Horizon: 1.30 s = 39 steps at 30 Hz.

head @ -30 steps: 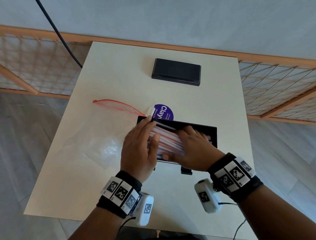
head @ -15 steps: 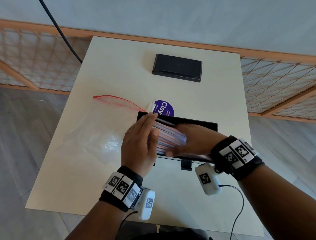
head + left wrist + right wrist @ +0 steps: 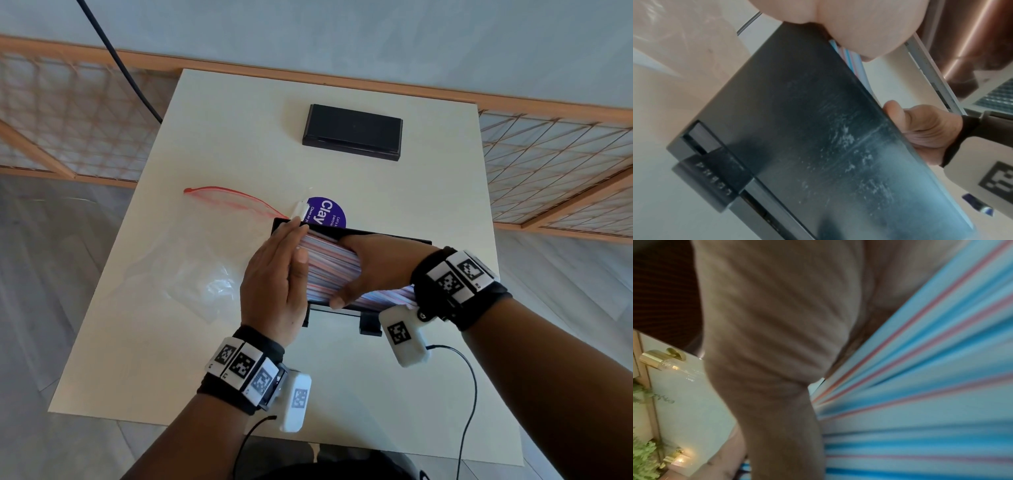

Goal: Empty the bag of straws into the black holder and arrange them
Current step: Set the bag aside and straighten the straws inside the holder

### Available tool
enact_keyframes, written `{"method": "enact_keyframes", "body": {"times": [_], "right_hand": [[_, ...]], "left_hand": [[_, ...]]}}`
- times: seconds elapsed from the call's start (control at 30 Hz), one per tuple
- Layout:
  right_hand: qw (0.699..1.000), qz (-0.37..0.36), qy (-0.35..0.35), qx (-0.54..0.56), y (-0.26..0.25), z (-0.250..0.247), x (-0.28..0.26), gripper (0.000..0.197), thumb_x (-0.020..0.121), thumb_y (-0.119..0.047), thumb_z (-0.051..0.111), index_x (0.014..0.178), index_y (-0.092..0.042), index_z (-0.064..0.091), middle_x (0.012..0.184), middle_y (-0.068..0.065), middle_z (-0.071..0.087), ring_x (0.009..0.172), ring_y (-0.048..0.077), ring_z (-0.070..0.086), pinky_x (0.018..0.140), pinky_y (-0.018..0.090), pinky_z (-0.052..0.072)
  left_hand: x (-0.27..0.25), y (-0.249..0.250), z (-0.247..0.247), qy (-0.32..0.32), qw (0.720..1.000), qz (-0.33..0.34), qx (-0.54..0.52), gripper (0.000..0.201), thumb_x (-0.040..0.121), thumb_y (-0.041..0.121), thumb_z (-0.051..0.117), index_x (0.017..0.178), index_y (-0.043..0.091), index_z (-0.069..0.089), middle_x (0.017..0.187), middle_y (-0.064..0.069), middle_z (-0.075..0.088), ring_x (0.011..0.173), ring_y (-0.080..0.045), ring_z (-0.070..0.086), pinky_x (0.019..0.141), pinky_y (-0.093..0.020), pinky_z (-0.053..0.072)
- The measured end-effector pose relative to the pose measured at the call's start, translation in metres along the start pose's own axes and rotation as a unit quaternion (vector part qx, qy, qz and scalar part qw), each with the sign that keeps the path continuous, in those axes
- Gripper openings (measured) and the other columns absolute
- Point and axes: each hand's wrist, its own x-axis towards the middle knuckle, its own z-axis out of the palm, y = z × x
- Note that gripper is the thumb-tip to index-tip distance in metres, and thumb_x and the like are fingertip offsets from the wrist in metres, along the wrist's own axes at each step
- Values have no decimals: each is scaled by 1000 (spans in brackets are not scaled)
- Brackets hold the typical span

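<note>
In the black holder, straws, right hand now clamped across, left hand still flat, fingers straight.

A flat black rectangular box lies toward the far side of the cream-white rectangular table, well apart from the round purple sticker with white lettering "Clay" nearer the middle. Behind the table runs a wooden-framed lattice screen against a pale grey wall, with a black cable hanging down at the far left. In the right wrist view, a brass door handle and green leafy plants show at the left edge.
</note>
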Motion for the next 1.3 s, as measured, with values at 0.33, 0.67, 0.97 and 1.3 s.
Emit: {"method": "enact_keyframes", "body": {"times": [0.33,0.67,0.97,1.3], "right_hand": [[1000,-8,-26,11,-8,-2,1,58,57,-60,93,99,-51,54,99,-24,66,93,-8,62,83,22,47],[1000,-17,19,8,-13,0,-6,89,43,-62,94,121,-44,55,107,-19,70,97,3,67,89,32,54],[996,-55,65,-25,-15,5,-10,94,44,-58,96,128,-43,55,106,-20,71,96,1,66,85,26,52],[999,-43,-19,27,-11,2,-2,91,56,-52,96,131,-42,46,116,-19,66,103,2,64,90,30,51]], "left_hand": [[0,0,-3,-14,999,-10,-29,55,108,36,27,146,11,59,155,-3,57,147,-17,49,117,-46,46],[-10,-10,0,28,998,48,5,50,107,22,36,149,2,54,158,-11,52,149,-26,48,121,-44,42],[-20,-10,3,49,998,32,-2,51,109,26,34,151,3,52,163,-11,44,154,-26,40,117,-51,46],[0,-12,-3,58,996,48,-41,36,104,5,54,138,-3,64,149,-16,59,137,-6,50,114,-6,36]]}}
